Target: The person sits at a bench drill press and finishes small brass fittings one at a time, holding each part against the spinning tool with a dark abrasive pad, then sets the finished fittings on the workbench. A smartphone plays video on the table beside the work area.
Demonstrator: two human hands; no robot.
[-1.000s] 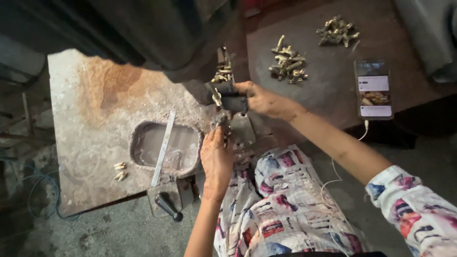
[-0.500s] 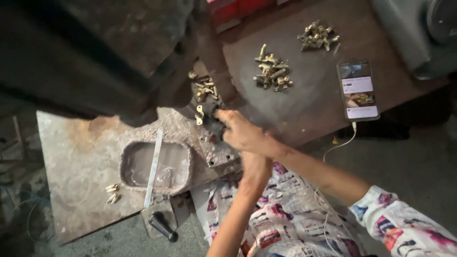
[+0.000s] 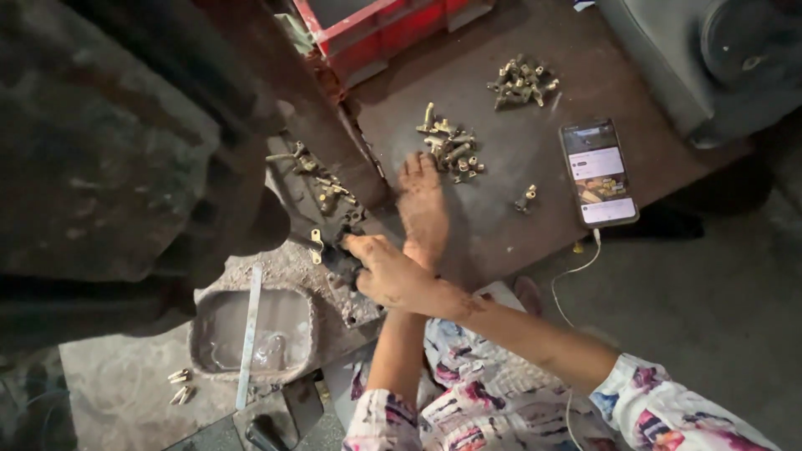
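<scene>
My left hand (image 3: 422, 205) stretches flat across the dark bench top, its fingers apart, with the fingertips right beside a pile of small brass fittings (image 3: 451, 149). It holds nothing that I can see. My right hand (image 3: 386, 274) crosses over my left forearm and is closed around a dark metal fixture (image 3: 338, 250) at the base of a rusty machine. A brass piece (image 3: 315, 245) sits in that fixture just left of my fingers. More brass fittings (image 3: 322, 194) lie along the machine's bed behind it.
A second brass pile (image 3: 522, 82) and a lone fitting (image 3: 526, 198) lie on the bench (image 3: 501, 234). A lit phone (image 3: 597, 171) with a white cable lies to the right. A red crate (image 3: 376, 29) stands behind. A water-filled recess (image 3: 276, 330) holds a metal strip (image 3: 249, 334).
My left hand has left the fixture and reached forward to the brass pile. My right hand has stayed on the fixture. The view has shifted left and up.
</scene>
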